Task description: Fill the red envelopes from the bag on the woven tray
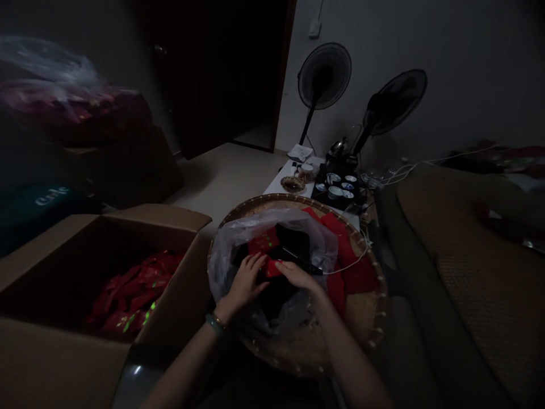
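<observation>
A small red packet (273, 268) lies between my two hands, above a round woven bamboo tray (361, 318). My left hand (246, 284) has its fingers over the left side of the packet, and a green bangle circles that wrist. My right hand (298, 276) presses its thumb on the packet's right end; its other fingers are hidden. Just beyond is another red packet (263, 243) with green and gold marks. A dark long tool (298, 258) with a white cord (347, 267) lies beside it. Clear plastic bag (227, 238) film surrounds these things.
Red sheets (355, 264) cover the tray's right side. At left stands an open cardboard box (59, 363) with many red packets (136, 284). Behind the tray are cups (335, 193) on a black tea tray and two fans (324, 76). A woven mat (481, 255) lies at right.
</observation>
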Demonstrator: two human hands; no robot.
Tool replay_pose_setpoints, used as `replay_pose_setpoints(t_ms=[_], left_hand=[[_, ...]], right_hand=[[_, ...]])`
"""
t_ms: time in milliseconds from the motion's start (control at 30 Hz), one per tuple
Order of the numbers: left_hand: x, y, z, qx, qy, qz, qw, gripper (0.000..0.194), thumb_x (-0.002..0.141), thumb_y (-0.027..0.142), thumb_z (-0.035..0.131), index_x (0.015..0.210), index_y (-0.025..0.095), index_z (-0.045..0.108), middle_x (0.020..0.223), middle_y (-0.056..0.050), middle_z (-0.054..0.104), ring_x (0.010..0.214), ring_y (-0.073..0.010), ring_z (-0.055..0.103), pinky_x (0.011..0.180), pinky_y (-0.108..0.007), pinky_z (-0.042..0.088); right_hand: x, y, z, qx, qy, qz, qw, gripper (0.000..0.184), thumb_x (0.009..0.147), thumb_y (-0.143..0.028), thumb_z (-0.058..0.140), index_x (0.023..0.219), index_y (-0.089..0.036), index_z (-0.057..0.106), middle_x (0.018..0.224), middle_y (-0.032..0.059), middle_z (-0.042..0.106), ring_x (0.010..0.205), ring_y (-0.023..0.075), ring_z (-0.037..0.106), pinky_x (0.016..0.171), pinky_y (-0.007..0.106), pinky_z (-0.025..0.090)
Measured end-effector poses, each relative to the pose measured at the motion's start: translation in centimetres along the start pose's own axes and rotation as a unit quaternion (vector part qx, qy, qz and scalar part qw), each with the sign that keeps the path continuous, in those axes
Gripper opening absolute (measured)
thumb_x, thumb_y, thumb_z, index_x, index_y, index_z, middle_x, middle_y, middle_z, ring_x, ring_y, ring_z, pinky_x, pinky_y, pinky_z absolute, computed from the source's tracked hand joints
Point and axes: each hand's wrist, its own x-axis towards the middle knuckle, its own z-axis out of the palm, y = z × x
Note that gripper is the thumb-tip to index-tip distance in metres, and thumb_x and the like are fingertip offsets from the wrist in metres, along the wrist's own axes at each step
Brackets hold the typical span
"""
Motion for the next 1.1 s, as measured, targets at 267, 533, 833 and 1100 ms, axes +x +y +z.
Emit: replay_pose_setpoints(t_ms=[267,533,833,1100], left_hand=[[0.9,0.1,0.5,0.128,0.042,-0.059,0.989,0.047,0.071,0.018,0.062,0.117,0.021,0.052,0.110,-0.008,0.062,0.101,-0.0267,0.049,0.082,-0.040,0.040],[0.9,-2.8,0.4,0.052,0.075,-0.094,0.991,0.048,0.073,0.019,0.057,0.119,0.020,0.048,0.107,-0.006,0.062,0.093,-0.0199,0.057,0.081,-0.031,0.045],[-0.2,-2.8,-2.1,0.014,0.054,-0.158,0.986,0.051,0.073,0.023,0.055,0.122,0.019,0.044,0.091,-0.005,0.067,0.075,-0.0178,0.062,0.065,-0.026,0.046],[0.1,-2.2,-2.7,-0.027,0.074,-0.175,0.981,0.044,0.072,0.024,0.055,0.116,0.022,0.049,0.088,-0.002,0.068,0.071,-0.0160,0.063,0.064,-0.024,0.046]], right_hand=[[1.5,-1.0,2.0,0.077,0.029,-0.040,0.996,0.041,0.082,-0.050,0.043,0.095,-0.018,0.063,0.097,0.0042,0.065,0.093,0.0187,0.057,0.084,0.036,0.044],[-1.8,3.5,3.6,-0.216,0.061,-0.069,0.972,0.044,0.070,-0.011,0.054,0.112,-0.022,0.057,0.114,0.0071,0.057,0.104,0.0213,0.051,0.091,0.039,0.040],[-0.8,3.0,7.3,-0.464,-0.077,-0.107,0.876,0.082,0.059,-0.029,0.068,0.132,-0.031,0.030,0.142,0.0034,0.025,0.122,0.0329,0.022,0.095,0.049,0.030],[-0.8,2.6,7.8,-0.503,-0.066,-0.083,0.858,0.075,0.059,-0.035,0.067,0.126,-0.020,0.037,0.123,0.0123,0.042,0.111,0.0307,0.035,0.089,0.045,0.036]])
